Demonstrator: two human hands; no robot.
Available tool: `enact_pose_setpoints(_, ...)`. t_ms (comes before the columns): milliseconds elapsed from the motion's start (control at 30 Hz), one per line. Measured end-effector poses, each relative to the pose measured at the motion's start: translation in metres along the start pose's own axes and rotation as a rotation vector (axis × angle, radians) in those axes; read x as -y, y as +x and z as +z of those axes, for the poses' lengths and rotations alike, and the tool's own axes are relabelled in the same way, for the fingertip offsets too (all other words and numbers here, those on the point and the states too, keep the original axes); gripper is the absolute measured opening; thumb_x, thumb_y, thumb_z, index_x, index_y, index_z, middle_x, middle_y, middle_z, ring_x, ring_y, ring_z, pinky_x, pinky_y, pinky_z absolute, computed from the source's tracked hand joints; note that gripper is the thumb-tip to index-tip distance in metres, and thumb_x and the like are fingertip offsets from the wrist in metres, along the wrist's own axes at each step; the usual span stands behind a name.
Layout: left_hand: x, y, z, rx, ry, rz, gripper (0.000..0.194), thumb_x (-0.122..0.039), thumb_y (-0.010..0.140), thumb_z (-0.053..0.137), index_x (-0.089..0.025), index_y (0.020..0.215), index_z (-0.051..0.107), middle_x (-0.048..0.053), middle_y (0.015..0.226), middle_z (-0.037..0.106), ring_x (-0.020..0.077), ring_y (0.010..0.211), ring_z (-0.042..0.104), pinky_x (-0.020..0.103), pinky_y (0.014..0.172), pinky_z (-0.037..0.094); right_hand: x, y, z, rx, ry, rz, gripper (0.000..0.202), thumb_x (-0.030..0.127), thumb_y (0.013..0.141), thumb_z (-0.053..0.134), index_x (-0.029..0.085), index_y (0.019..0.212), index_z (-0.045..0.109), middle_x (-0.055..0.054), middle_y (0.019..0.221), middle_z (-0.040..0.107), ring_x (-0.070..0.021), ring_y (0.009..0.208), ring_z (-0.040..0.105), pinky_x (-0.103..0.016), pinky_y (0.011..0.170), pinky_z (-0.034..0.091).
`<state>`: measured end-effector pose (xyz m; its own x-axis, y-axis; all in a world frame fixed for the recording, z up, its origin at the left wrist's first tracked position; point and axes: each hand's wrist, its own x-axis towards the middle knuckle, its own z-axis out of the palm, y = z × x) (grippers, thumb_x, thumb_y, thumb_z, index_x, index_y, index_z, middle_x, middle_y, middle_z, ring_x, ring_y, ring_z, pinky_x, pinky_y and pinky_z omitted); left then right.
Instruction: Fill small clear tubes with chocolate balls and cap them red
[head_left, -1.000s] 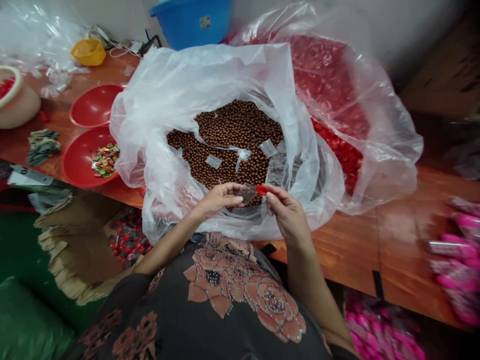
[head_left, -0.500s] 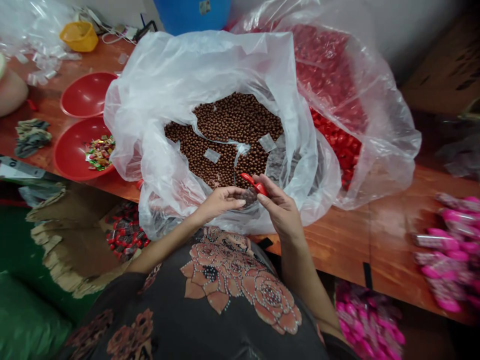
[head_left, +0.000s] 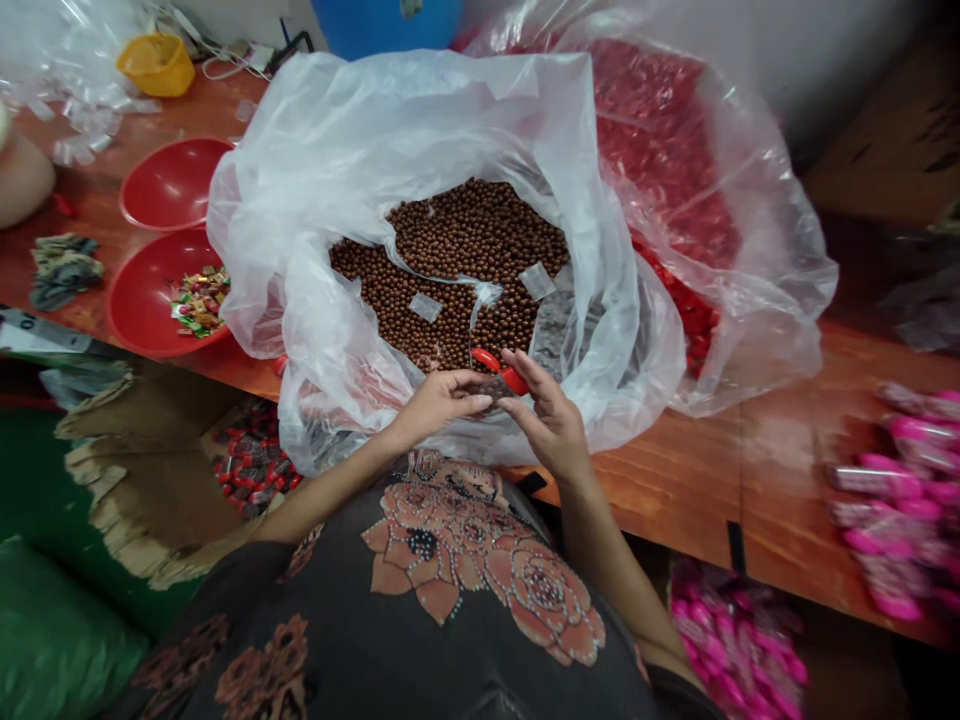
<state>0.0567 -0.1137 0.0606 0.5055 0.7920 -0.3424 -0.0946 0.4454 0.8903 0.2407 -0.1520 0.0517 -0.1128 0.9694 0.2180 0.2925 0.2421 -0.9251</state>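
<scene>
My left hand [head_left: 442, 405] is closed, thumb and fingers pinching a small clear container [head_left: 496, 387] that looks dark with brown balls inside. Around a red plastic cap [head_left: 514, 380] curve the fingers of my right hand [head_left: 551, 415], at the container's right end. The cap's flipped-up red lid part [head_left: 486, 358] points up and left. Whether the cap is seated on the container I cannot tell. Just beyond both hands, brown chocolate balls [head_left: 472, 240] fill a big clear plastic bag [head_left: 300, 160], with clear plastic pieces [head_left: 425, 307] lying on them.
Behind on the right stands a clear bag of red caps [head_left: 660, 160]. Two red bowls [head_left: 142, 310] are at left, one with wrapped candies. Filled red-capped containers [head_left: 255, 465] lie in a cardboard box [head_left: 150, 500] below. Pink-capped containers [head_left: 892, 480] lie at right.
My right hand has moved left and slightly down, bringing the red cap against the container. My left hand has stayed almost in place.
</scene>
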Motion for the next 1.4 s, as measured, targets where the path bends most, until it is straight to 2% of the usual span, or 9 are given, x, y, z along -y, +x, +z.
enact_pose_setpoints(133, -0.002, -0.001, 0.001, 0.014, 0.016, 0.006, 0.037, -0.026, 0.074, 0.074, -0.013, 0.109, 0.071, 0.01, 0.107, 0.072, 0.0153, 0.086, 0.066, 0.031, 0.082, 0.054, -0.002, 0.001, 0.003, -0.178, 0.123, 0.134, 0.033, 0.032, 0.085, 0.068, 0.033, 0.118, 0.067, -0.001, 0.122, 0.065, -0.0163, 0.117, 0.059, -0.04, 0.107, 0.047)
enact_pose_setpoints(267, -0.001, -0.001, 0.0, 0.014, 0.01, -0.018, 0.041, -0.027, 0.076, 0.073, -0.014, 0.114, 0.069, 0.011, 0.11, 0.071, 0.0162, 0.088, 0.067, 0.032, 0.084, 0.054, -0.005, 0.003, 0.004, -0.369, 0.353, 0.342, 0.031, 0.041, 0.085, 0.066, 0.027, 0.113, 0.068, -0.002, 0.104, 0.07, -0.0125, 0.088, 0.066, -0.035, 0.088, 0.056)
enact_pose_setpoints(400, 0.005, 0.001, 0.0, 0.004, 0.03, -0.017, 0.041, -0.026, 0.076, 0.073, -0.013, 0.114, 0.068, 0.011, 0.111, 0.071, 0.0171, 0.09, 0.067, 0.035, 0.087, 0.053, -0.003, 0.005, 0.005, -0.421, 0.354, 0.359, 0.027, 0.043, 0.085, 0.065, 0.025, 0.104, 0.071, -0.001, 0.101, 0.071, -0.0113, 0.087, 0.065, -0.031, 0.086, 0.053)
enact_pose_setpoints(633, 0.015, 0.003, 0.009, -0.088, 0.154, 0.1, 0.031, -0.021, 0.074, 0.072, -0.014, 0.105, 0.071, 0.008, 0.106, 0.073, 0.0182, 0.096, 0.066, 0.038, 0.097, 0.049, 0.006, 0.006, 0.014, -0.271, 0.051, 0.347, 0.039, 0.052, 0.093, 0.049, 0.021, 0.088, 0.072, -0.001, 0.078, 0.068, -0.0137, 0.074, 0.061, -0.029, 0.071, 0.051)
enact_pose_setpoints(767, 0.014, 0.002, 0.01, -0.126, 0.093, 0.102, 0.034, -0.022, 0.075, 0.071, -0.013, 0.108, 0.07, 0.009, 0.107, 0.073, 0.0173, 0.093, 0.067, 0.036, 0.092, 0.052, 0.001, 0.003, 0.01, -0.134, -0.229, 0.16, 0.041, 0.053, 0.092, 0.051, 0.024, 0.118, 0.064, -0.006, 0.11, 0.07, -0.0199, 0.097, 0.066, -0.036, 0.084, 0.054)
enact_pose_setpoints(867, 0.011, 0.001, 0.007, -0.137, 0.109, 0.123, 0.034, -0.023, 0.075, 0.072, -0.014, 0.108, 0.07, 0.009, 0.107, 0.073, 0.0172, 0.094, 0.067, 0.035, 0.091, 0.052, -0.004, 0.002, 0.003, 0.035, -0.482, -0.04, 0.068, 0.055, 0.082, 0.064, 0.019, 0.138, 0.047, -0.015, 0.126, 0.063, -0.0268, 0.109, 0.064, -0.041, 0.089, 0.054)
enact_pose_setpoints(1167, 0.016, -0.003, 0.007, -0.102, -0.037, 0.065, 0.037, -0.026, 0.069, 0.079, -0.014, 0.101, 0.066, 0.007, 0.102, 0.071, 0.0148, 0.089, 0.066, 0.032, 0.087, 0.052, -0.015, 0.011, -0.008, 0.088, -0.91, -0.305, 0.05, 0.061, 0.08, 0.059, 0.016, 0.103, 0.06, -0.007, 0.079, 0.067, -0.019, 0.069, 0.061, -0.031, 0.061, 0.046)
enact_pose_setpoints(1300, 0.012, -0.002, 0.008, -0.117, -0.24, -0.057, 0.044, -0.054, 0.082, 0.065, -0.017, 0.104, 0.061, 0.007, 0.09, 0.071, 0.0164, 0.083, 0.067, 0.029, 0.072, 0.053, -0.019, 0.012, -0.007, 0.113, -0.891, -0.36, 0.05, 0.062, 0.078, 0.06, 0.017, 0.101, 0.062, -0.006, 0.074, 0.065, -0.0174, 0.067, 0.057, -0.031, 0.06, 0.043)
enact_pose_setpoints(1400, 0.008, 0.003, 0.009, -0.02, -0.408, -0.19, 0.061, -0.071, 0.086, 0.044, -0.016, 0.103, 0.063, 0.009, 0.082, 0.07, 0.0198, 0.082, 0.068, 0.03, 0.068, 0.053, -0.016, 0.014, -0.002, 0.209, -0.849, -0.441, 0.061, 0.061, 0.079, 0.06, 0.016, 0.12, 0.058, -0.01, 0.094, 0.067, -0.0214, 0.083, 0.059, -0.035, 0.072, 0.046)
